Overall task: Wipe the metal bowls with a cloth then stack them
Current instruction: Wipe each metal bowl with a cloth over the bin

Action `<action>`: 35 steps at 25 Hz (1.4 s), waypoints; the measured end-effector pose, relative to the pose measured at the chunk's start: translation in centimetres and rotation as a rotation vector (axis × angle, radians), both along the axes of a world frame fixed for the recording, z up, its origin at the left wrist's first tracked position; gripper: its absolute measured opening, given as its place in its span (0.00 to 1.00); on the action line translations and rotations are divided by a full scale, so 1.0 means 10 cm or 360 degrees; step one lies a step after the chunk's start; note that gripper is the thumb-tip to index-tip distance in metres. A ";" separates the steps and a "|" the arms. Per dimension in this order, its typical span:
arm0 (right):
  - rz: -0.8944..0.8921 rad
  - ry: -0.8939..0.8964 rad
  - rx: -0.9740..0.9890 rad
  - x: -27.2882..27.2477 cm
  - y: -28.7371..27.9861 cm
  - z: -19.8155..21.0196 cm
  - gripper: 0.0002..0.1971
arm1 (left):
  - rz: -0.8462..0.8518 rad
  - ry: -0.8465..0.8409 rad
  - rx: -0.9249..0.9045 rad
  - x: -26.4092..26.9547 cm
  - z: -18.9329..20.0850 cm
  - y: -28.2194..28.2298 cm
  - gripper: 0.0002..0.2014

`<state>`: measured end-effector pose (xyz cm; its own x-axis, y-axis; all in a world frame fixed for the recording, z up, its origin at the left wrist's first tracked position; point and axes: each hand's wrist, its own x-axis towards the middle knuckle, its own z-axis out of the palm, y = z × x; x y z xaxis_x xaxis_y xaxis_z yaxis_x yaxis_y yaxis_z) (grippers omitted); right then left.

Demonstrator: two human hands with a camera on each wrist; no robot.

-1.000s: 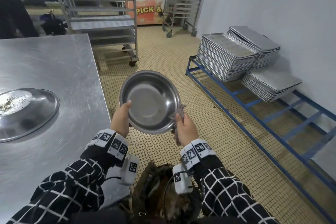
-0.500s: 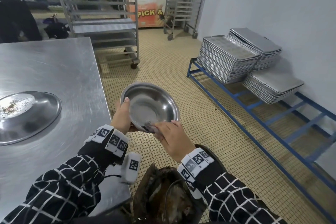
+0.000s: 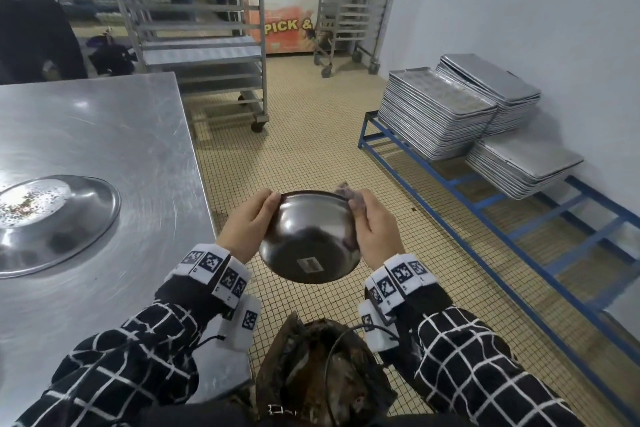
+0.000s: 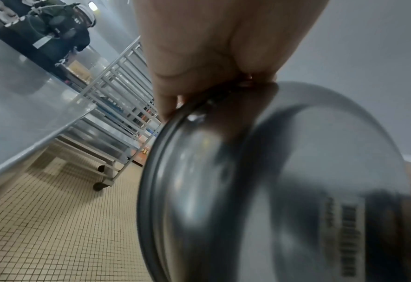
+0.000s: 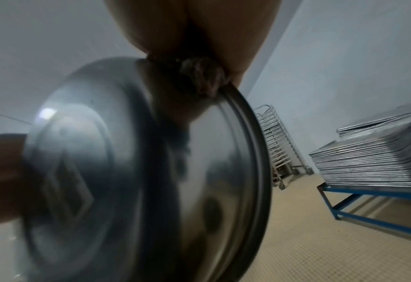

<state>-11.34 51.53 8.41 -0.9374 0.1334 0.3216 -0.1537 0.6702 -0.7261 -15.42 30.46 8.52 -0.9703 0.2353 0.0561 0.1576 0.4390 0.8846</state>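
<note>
While the person stands beside the steel surface [image 3: 97, 135], both hands grasp a metal bowl [image 3: 308, 239] in the air over the tiled floor, its base and barcode sticker turned towards them; the left hand [image 3: 247, 224] curls round the left rim, and the right hand [image 3: 375, 229] pinches a dark cloth [image 3: 348, 194] against the right rim. From the left wrist, fingers [image 4: 165, 95] hook the bowl's edge [image 4: 151, 171]. From the right wrist, the cloth [image 5: 204, 80] sits bunched between hand and rim [image 5: 259, 152].
</note>
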 end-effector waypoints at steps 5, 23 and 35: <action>-0.0312 0.0213 -0.0191 -0.06 0.04 -0.10 0.15 | 0.0157 0.0072 -0.0029 0.00 0.04 0.04 0.15; -0.0052 0.0008 -0.0018 0.18 -0.25 -0.35 0.28 | 0.0417 -0.0049 0.0569 0.06 0.30 0.21 0.15; -0.0078 0.0397 0.0159 -0.09 -0.35 0.08 0.23 | 0.0328 -0.0097 0.0416 0.20 0.26 0.24 0.16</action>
